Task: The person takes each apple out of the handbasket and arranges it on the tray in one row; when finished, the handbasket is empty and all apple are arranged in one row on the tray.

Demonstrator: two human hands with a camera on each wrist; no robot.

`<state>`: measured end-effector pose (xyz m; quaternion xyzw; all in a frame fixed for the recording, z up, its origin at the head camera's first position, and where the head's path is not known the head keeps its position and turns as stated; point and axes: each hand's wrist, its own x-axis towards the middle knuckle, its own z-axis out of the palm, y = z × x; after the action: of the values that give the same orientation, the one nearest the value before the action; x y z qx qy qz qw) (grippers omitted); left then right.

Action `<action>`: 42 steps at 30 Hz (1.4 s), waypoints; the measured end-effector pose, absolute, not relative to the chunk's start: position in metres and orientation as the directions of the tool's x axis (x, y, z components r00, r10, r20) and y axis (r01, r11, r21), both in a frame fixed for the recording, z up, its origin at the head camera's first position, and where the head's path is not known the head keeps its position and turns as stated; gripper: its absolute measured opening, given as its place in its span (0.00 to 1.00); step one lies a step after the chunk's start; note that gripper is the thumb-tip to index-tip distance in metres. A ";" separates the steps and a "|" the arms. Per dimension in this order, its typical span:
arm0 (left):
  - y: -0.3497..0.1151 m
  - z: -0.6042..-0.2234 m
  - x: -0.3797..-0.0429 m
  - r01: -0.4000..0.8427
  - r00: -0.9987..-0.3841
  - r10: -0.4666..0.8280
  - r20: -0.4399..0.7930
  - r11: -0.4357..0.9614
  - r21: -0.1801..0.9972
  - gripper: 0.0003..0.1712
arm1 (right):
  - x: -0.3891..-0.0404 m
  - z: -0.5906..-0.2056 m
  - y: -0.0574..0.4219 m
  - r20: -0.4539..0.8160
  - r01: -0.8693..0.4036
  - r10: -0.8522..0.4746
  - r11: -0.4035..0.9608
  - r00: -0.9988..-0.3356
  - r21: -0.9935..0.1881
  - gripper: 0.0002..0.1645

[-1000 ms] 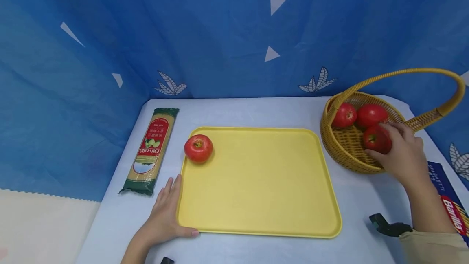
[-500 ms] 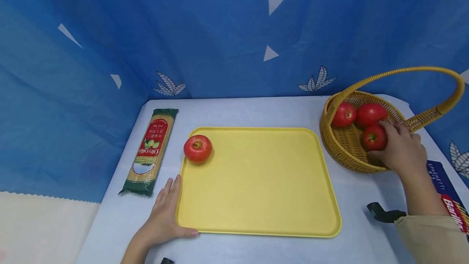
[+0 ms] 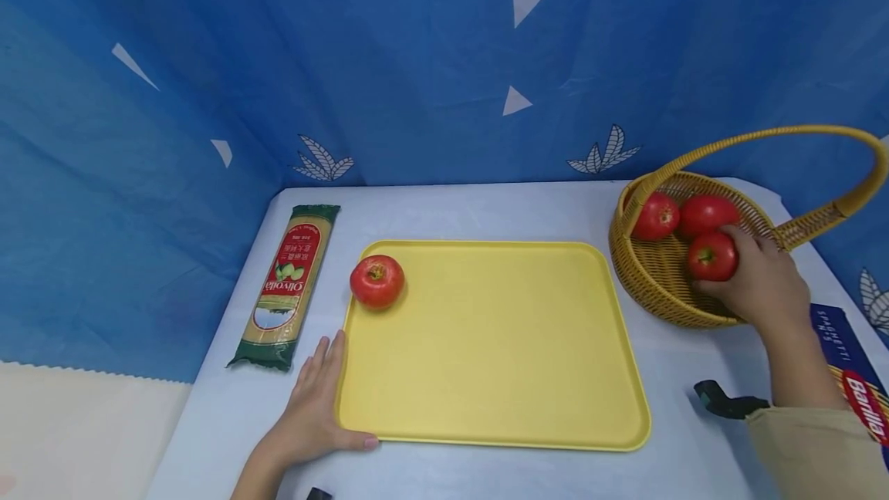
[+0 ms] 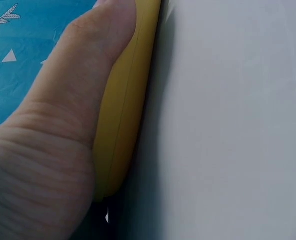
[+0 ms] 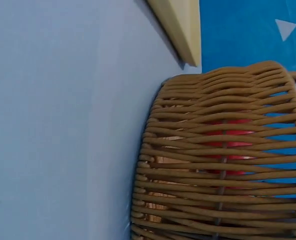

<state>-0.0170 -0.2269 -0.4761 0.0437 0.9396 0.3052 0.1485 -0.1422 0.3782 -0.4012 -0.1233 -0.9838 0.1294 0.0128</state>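
Note:
Inside the wicker basket [image 3: 642, 292], my right hand [image 3: 767, 280] grips a red apple [image 3: 711, 257], with the thumb at its near side and the fingers over its right side. Two more apples lie behind it, a left apple [image 3: 656, 216] and a right apple [image 3: 707, 214]. My left hand [image 3: 309, 407] rests at the near left corner of the yellow tray [image 3: 493, 353], fingers straight along its left edge and thumb on the near edge. Another apple [image 3: 377, 282] sits at the tray's left rim. In the right wrist view, the basket's side [image 5: 223, 160] hides the hand.
A green-ended spaghetti packet [image 3: 285, 288] lies left of the tray. At the far right is a blue spaghetti box [image 3: 850, 376], partly behind the right forearm. The basket's tall handle [image 3: 771, 133] arches over to the right. A blue curtain [image 3: 417, 60] hangs behind the table.
My right hand has closed in around the near apple, which has tipped and shifted slightly away from me. The left hand and tray have stayed put.

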 end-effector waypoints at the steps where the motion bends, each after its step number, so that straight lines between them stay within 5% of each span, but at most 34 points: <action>1: -0.227 -0.476 -0.017 -0.010 -0.952 0.172 -0.253 0.810 0.587 0.87 | -0.141 -0.399 0.377 -0.003 0.236 0.245 0.932 -0.970 -0.277 0.67; 13: -0.229 -0.472 -0.015 -0.016 -0.955 0.163 -0.249 0.807 0.591 0.87 | -0.116 -0.364 0.335 0.119 0.162 0.230 0.896 -0.966 -0.414 0.63; 25: -0.229 -0.472 -0.015 -0.020 -0.954 0.164 -0.250 0.800 0.600 0.87 | -0.099 -0.341 0.278 0.289 -0.096 0.051 0.877 -0.956 -0.471 0.63; 42: -0.226 -0.471 -0.017 -0.039 -0.948 0.158 -0.275 0.803 0.595 0.87 | -0.138 -0.379 0.182 0.225 -0.306 -0.217 0.788 -0.950 -0.534 0.57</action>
<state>-0.0166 -0.2257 -0.4706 0.0317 0.9363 0.3121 0.1575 -0.1378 0.1824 -0.3786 0.1386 -0.9425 0.2943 0.0761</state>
